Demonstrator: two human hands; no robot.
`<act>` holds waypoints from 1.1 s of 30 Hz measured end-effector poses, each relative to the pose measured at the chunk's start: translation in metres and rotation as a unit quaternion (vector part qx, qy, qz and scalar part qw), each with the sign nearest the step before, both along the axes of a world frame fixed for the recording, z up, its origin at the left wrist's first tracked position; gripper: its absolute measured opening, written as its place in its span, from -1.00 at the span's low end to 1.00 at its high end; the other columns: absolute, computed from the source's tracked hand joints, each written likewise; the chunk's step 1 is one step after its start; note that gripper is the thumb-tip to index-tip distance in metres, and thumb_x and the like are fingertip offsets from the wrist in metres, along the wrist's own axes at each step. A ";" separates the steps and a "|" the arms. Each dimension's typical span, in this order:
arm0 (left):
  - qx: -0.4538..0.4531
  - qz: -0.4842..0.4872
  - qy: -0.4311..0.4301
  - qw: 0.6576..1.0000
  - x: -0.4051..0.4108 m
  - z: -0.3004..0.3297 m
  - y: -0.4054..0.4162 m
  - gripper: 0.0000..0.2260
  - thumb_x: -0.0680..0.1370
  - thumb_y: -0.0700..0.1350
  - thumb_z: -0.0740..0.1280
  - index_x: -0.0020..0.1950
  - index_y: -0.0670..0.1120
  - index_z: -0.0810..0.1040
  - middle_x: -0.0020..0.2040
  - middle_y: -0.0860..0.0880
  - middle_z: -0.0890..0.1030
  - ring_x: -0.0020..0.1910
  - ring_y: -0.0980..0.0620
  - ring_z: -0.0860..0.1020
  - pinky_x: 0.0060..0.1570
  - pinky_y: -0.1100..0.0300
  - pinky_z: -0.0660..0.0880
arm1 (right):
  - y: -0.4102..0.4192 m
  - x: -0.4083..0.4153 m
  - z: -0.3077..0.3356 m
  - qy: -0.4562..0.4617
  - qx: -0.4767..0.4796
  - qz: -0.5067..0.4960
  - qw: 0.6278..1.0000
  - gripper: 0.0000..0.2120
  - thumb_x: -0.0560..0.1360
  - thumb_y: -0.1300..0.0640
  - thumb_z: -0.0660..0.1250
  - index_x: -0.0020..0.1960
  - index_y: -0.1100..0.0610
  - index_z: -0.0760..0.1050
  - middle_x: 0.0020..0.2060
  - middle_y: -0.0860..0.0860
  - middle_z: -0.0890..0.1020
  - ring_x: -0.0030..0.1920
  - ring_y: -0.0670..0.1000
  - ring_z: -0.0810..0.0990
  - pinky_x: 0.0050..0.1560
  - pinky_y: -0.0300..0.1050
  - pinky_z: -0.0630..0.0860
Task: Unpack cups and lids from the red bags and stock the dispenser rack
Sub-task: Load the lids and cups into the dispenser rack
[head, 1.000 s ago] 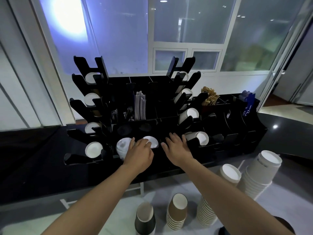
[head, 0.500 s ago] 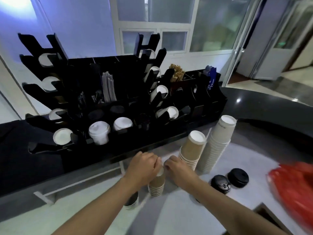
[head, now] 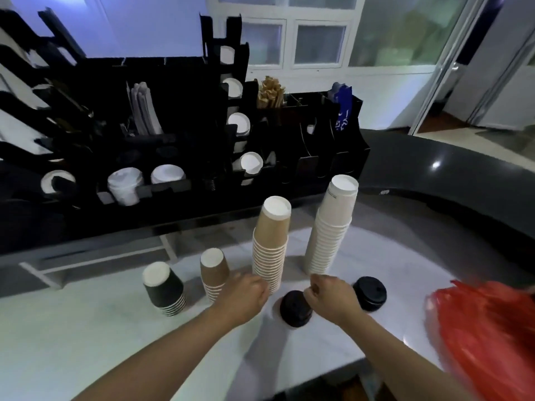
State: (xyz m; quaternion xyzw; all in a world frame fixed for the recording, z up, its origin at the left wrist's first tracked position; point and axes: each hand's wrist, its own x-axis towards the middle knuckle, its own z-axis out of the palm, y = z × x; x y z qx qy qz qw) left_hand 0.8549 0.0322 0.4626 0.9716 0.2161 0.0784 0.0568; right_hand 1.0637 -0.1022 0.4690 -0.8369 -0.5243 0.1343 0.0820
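Left hand is curling against the tall brown cup stack; right hand is curling beside a black lid, grips unclear. Rack slots are holding white cups.

- A pale table fills the lower part of the view, its surface smooth and faintly shiny.
- Behind it runs a dark raised counter, curving away to the right with small light glints on its top.
- A bundle of brown wooden stir sticks stands upright in a back compartment.
- Grey folded paper packets stand on end, left of the sticks.
- A blue packet with white lettering stands at the far right.
- Frosted window panes line the wall behind.
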 end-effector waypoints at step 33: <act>-0.062 0.112 -0.110 0.986 -0.017 -0.021 -0.052 -0.86 0.55 -0.10 0.29 -0.01 -0.06 0.63 -0.23 -0.03 0.61 -0.24 -0.04 0.55 -0.32 0.16 0.48 | 0.003 -0.025 -0.098 0.037 -0.006 0.106 0.994 -0.20 0.43 -0.02 0.44 0.57 -0.02 0.13 0.51 0.13 0.19 0.46 0.26 0.22 0.43 0.17 0.32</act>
